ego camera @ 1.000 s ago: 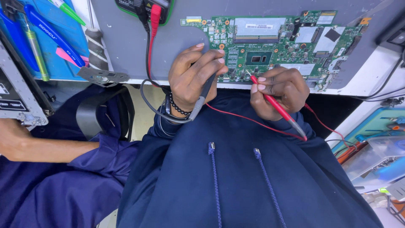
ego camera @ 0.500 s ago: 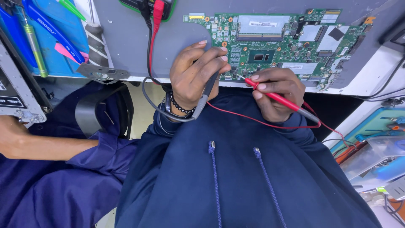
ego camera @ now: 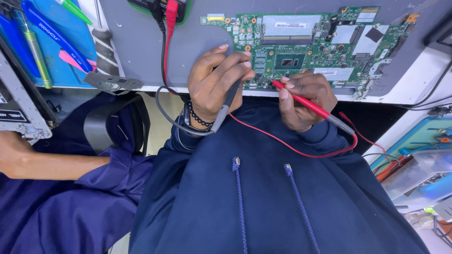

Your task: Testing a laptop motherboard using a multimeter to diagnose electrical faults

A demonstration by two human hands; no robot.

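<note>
The green circuit board (ego camera: 325, 47) lies flat on the grey desk (ego camera: 141, 42) in the upper middle of the frame, and both my probes meet it along its lower edge. My right hand (ego camera: 303, 101) has its fingers (ego camera: 288, 86) pinched together on the red probe (ego camera: 306, 103), tip down near the board's bottom edge just below the dark square chip. My left hand (ego camera: 219, 80) has its fingers (ego camera: 245, 63) curled shut round the black probe (ego camera: 226, 106), held steeply, tip hidden behind my knuckles at the board's lower left. The red lead (ego camera: 282, 143) and black lead (ego camera: 165, 110) loop across my dark blue hoodie (ego camera: 263, 202).

Against half a second ago, the red probe's tip sits a little lower and further left, closer to my left hand; the black probe looks unchanged.

At upper left, blue tools (ego camera: 52, 33) lie on a blue tray; another person's forearm (ego camera: 47, 164) shows at lower left.
</note>
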